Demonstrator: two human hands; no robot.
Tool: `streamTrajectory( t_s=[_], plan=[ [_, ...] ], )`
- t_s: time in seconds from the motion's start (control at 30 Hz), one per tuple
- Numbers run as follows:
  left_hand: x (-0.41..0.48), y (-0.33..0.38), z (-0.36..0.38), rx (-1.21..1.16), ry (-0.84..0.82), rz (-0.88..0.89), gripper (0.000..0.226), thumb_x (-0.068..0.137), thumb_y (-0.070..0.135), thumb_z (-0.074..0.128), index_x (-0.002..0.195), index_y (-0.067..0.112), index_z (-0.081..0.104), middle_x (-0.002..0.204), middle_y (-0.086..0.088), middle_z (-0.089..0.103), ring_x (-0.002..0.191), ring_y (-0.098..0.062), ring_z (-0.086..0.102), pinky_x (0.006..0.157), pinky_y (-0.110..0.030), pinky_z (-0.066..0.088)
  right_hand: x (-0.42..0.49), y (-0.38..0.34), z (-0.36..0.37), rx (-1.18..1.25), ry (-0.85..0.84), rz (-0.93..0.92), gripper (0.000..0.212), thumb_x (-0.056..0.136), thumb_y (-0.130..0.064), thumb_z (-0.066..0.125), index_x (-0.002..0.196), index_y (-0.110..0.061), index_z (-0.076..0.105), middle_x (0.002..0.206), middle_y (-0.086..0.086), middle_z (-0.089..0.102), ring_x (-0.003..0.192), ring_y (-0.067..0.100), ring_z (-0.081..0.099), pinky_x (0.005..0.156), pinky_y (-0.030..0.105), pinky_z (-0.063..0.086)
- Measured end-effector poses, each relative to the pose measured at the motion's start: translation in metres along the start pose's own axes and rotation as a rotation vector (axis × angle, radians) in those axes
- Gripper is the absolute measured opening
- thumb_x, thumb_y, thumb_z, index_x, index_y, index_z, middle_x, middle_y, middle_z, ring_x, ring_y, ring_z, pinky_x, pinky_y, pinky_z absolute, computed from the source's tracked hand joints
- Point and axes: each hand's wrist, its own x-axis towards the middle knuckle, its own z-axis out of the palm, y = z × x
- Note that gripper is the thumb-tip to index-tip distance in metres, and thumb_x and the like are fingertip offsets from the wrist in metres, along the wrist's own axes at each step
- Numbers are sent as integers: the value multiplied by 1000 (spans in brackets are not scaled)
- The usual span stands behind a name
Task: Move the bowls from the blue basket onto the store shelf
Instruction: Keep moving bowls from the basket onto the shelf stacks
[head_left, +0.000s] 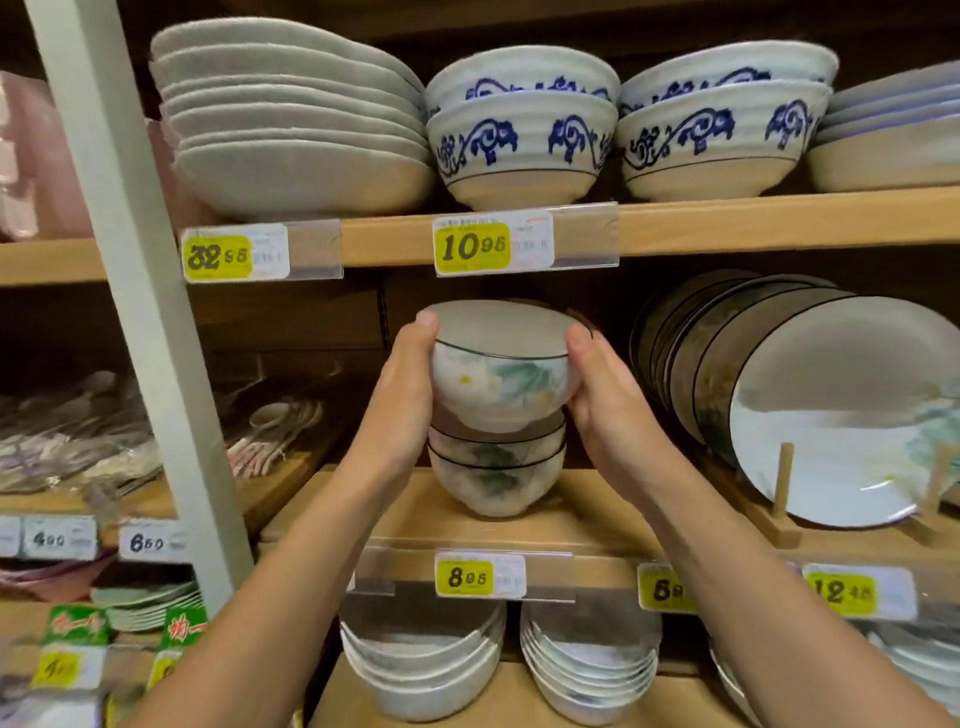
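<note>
Bowl (501, 371) at frame centre, clamped between left hand (400, 400) and right hand (605, 400), hovering over stack of two matching bowls (493, 470) on wooden shelf (587, 512). White glaze, dark rim line, green-yellow floral print. Three bowls total.

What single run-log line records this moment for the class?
step: stacking | left hand + right hand: holding floral bowl | position: tilted above bowl stack | site: wooden shelf | status: not yet seated
</note>
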Motion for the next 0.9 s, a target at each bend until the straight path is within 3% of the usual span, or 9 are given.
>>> streamTrajectory(
  t_s=[0.07, 0.13, 0.33, 0.47, 0.6, 0.67, 0.77, 0.9],
  plan=[
    [13, -16, -3, 22, -16, -2, 69, 82, 71, 31, 127, 27, 61, 127, -2, 64, 122, -16, 57, 110, -46, 39, 13, 11, 4, -63, 74, 22, 84, 65, -78, 61, 123, -17, 57, 107, -12, 73, 103, 3, 67, 91, 27, 54],
    [21, -32, -5, 28, -2, -39, 72, 80, 73, 33, 127, 27, 60, 128, -1, 63, 123, -15, 56, 111, -45, 37, 21, 22, 6, -34, 97, 42, 79, 67, -64, 62, 125, -9, 57, 98, -13, 75, 94, 0, 69, 73, 15, 54],
    [27, -71, -7, 49, 4, -201, 76, 73, 79, 35, 122, 29, 62, 123, 3, 66, 118, -16, 59, 109, -47, 38, 21, 51, 5, -26, 159, 147, 33, 95, -33, 53, 116, -9, 61, 81, -17, 75, 77, -3, 70, 58, 8, 49],
    [25, -84, -5, 28, 5, -258, 74, 72, 79, 37, 116, 26, 64, 118, -3, 68, 113, -23, 62, 104, -51, 42, 20, 59, 8, -68, 204, 188, 49, 83, -43, 52, 117, -9, 63, 90, -4, 77, 83, 5, 72, 61, 13, 52],
    [24, -88, -6, 59, 58, -255, 74, 69, 78, 33, 115, 28, 62, 116, 0, 66, 111, -19, 61, 103, -49, 43, 20, 63, 14, -90, 314, 191, 67, 61, -59, 53, 111, -17, 67, 96, 0, 76, 94, 15, 71, 80, 29, 54],
    [24, -89, -6, 89, 59, -241, 74, 67, 79, 30, 113, 29, 62, 114, 3, 66, 108, -16, 60, 100, -44, 44, 21, 65, 16, -96, 341, 180, 68, 57, -62, 51, 106, -18, 69, 93, -1, 76, 92, 15, 71, 80, 31, 53],
    [24, -89, -6, 136, 91, -210, 69, 65, 78, 25, 98, 29, 60, 101, 11, 62, 95, -4, 56, 80, -29, 42, 21, 67, 17, -124, 362, 165, 65, 57, -62, 49, 101, -18, 71, 90, -1, 77, 90, 15, 71, 83, 35, 54],
    [25, -93, -2, 169, 149, -196, 56, 79, 70, 29, 90, 24, 59, 92, 9, 60, 87, -5, 54, 73, -32, 38, 19, 69, 19, -147, 387, 137, 59, 60, -62, 48, 94, -20, 71, 88, 1, 77, 87, 14, 71, 80, 35, 54]
  ],
)
